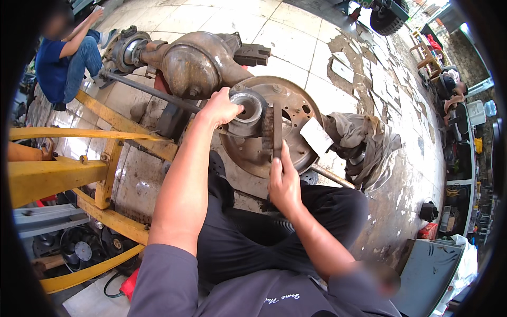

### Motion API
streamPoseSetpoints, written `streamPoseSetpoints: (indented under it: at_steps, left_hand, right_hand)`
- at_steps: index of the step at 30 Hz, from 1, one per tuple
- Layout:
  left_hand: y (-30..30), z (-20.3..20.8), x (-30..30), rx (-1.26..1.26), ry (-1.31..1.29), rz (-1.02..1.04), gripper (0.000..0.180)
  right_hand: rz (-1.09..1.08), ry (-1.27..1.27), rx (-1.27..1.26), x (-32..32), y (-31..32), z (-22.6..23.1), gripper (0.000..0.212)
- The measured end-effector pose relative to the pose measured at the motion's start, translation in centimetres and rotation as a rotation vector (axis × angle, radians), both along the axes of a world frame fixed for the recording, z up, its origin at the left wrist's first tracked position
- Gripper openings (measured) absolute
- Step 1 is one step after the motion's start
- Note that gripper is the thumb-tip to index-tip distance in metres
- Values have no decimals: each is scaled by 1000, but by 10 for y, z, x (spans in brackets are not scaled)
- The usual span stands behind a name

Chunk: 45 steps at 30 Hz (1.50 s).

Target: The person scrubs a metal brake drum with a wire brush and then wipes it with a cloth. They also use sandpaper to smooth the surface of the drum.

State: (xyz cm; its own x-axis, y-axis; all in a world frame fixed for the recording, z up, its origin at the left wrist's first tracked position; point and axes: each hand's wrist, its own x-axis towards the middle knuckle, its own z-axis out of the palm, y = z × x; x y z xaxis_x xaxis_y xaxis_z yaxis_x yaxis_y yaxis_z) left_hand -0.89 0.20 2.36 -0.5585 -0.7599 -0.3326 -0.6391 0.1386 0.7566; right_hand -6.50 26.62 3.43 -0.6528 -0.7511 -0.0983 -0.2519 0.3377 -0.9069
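Probable brushing: left hand (221,107) grips a grey ring-shaped metal part (253,116); right hand (285,185) holds a long brown-bristled brush (277,129); next stroke likely needs steady bracing.

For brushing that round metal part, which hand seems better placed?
Probably the right hand: it holds the brush, whose bristles face the round metal part. The left hand is occupied gripping that part.

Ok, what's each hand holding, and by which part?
The right hand holds the brush by its near end; the left hand grips the hub at its left rim.
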Motion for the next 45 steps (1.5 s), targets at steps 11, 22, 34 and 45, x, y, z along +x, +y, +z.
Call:
streamPoseSetpoints:
  at_steps: [11, 22, 34, 45]
  left_hand:
    - [-1, 4, 2, -11, -45, 3, 67]
    - [-2, 10, 30, 423, 468, -129, 86]
    - [-4, 8, 28, 415, 448, -124, 83]
    - [14, 29, 17, -85, -53, -25, 78]
  right_hand:
    - [37, 265, -73, -37, -48, 6, 51]
    - [-131, -307, -166, -49, 32, 61, 53]
    - [31, -216, 30, -53, 43, 39, 52]
    - [48, -230, 20, -51, 41, 25, 53]
